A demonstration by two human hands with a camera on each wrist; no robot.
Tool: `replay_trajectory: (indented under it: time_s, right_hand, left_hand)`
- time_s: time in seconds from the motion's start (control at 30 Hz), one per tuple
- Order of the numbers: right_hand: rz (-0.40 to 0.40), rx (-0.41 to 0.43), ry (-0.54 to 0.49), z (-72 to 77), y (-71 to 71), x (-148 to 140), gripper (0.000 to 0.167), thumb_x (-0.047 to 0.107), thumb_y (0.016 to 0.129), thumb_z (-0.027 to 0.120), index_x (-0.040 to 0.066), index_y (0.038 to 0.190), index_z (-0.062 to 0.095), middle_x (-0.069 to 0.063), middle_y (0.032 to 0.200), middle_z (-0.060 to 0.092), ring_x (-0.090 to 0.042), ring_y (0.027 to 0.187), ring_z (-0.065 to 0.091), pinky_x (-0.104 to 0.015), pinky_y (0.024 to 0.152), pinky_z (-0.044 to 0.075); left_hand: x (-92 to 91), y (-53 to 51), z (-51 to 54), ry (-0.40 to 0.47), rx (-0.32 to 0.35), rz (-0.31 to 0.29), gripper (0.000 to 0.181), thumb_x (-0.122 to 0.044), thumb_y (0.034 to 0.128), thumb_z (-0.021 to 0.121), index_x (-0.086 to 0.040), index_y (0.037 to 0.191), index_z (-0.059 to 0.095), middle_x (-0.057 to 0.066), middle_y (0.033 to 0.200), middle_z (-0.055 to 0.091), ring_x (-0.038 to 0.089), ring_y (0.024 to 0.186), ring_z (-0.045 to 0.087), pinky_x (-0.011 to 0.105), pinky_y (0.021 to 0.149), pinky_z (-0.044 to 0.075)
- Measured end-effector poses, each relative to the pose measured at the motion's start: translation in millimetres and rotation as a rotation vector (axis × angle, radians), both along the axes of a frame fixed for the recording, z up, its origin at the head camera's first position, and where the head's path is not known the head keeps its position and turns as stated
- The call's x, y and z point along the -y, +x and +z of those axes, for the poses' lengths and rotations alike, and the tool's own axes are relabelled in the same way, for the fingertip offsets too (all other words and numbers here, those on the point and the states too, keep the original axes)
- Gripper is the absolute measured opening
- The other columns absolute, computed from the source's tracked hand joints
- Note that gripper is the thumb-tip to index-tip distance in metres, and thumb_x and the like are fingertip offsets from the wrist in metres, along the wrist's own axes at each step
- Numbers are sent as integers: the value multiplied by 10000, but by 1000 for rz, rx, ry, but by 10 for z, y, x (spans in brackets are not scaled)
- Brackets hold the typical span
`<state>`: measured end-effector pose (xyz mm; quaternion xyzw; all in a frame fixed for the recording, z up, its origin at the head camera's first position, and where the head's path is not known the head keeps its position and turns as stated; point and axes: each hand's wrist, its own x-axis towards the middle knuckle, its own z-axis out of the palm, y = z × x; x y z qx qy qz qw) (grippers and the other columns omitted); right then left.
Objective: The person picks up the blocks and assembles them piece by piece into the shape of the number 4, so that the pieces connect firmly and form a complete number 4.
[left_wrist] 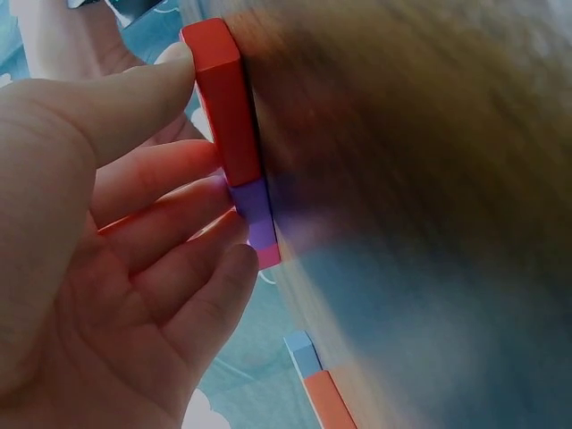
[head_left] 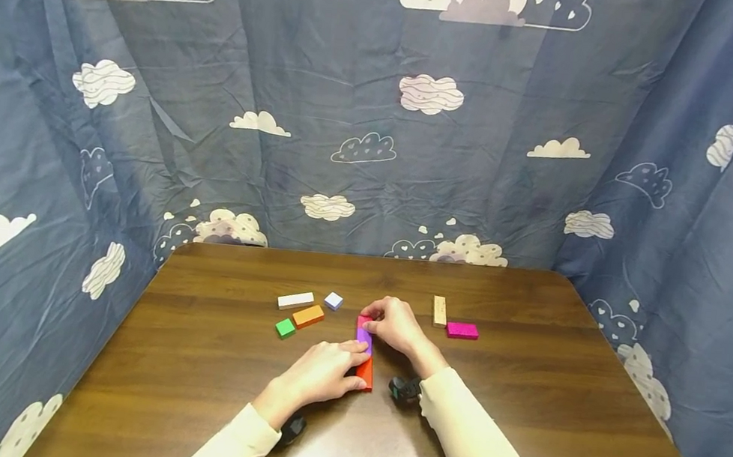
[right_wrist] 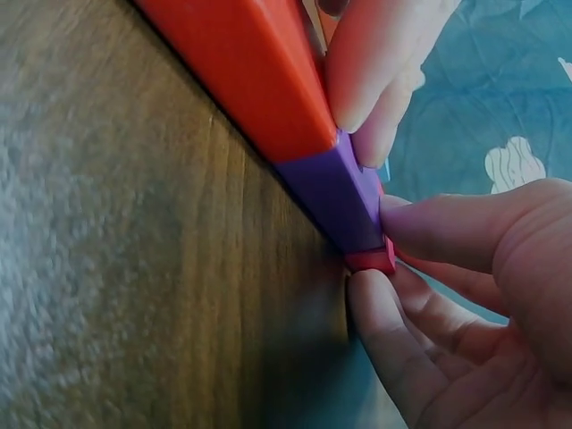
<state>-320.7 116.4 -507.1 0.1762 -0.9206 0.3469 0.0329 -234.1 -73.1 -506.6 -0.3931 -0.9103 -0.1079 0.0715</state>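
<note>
Three wooden-looking blocks form a straight row, end to end, in front of the person: a red block [head_left: 366,374] nearest, a purple block [head_left: 364,337] in the middle, a pinkish-red block [right_wrist: 373,260] farthest. The left hand [head_left: 322,369] holds the red block, its thumb at the near end and its fingers along the left side, reaching the purple block. At the far end the right hand [head_left: 397,327] pinches the pinkish-red block. Its thumb lies by the joint with the purple block, seen in the right wrist view. Fingers partly cover the far block.
Left of the row lie a white block [head_left: 296,300], a small pale blue block [head_left: 333,301], an orange block [head_left: 308,316] and a green block [head_left: 285,328]. To the right are a tan block [head_left: 440,311] and a magenta block [head_left: 463,331]. A curtain [head_left: 353,106] surrounds the table [head_left: 557,401].
</note>
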Motion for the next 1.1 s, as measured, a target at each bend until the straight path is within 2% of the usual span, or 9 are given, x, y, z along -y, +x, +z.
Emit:
replay_trajectory:
  time_s: [0.3, 0.53, 0.77, 1.1]
  right_hand:
    - [15, -8, 21, 22, -42, -9, 159, 92, 801, 833, 110, 954, 795, 25, 819, 675, -154, 807, 613, -334, 742, 493]
    - [12, -21, 34, 4, -32, 1, 160, 87, 804, 830, 113, 957, 792, -3, 846, 692, -182, 843, 627, -357, 783, 487]
    - [9, -28, 42, 21, 4, 25, 159, 87, 799, 837, 97, 949, 788, 13, 814, 686, -204, 831, 638, -375, 782, 484]
    - [23, -80, 93, 60, 29, 17, 193, 133, 797, 831, 104, 980, 776, -30, 869, 678, -223, 831, 638, -389, 775, 490]
  left_hand:
    - [-10, -49, 13, 5, -23, -16, 364, -417, 917, 727, -149, 1162, 729, 5, 1302, 647, 224, 947, 700, 390, 789, 557]
    - [-9, -40, 14, -1, -12, -8, 436, -438, 921, 718, -138, 1237, 715, 17, 1345, 633, 229, 1052, 689, 390, 843, 553]
    - [-2, -18, 4, 0, 1, -7, 445, -438, 924, 713, -137, 1252, 709, 23, 1359, 625, 226, 1091, 677, 393, 862, 549]
    - [7, -8, 22, -3, 11, -4, 418, -422, 926, 715, -143, 1238, 714, 19, 1351, 630, 239, 1055, 688, 397, 849, 550]
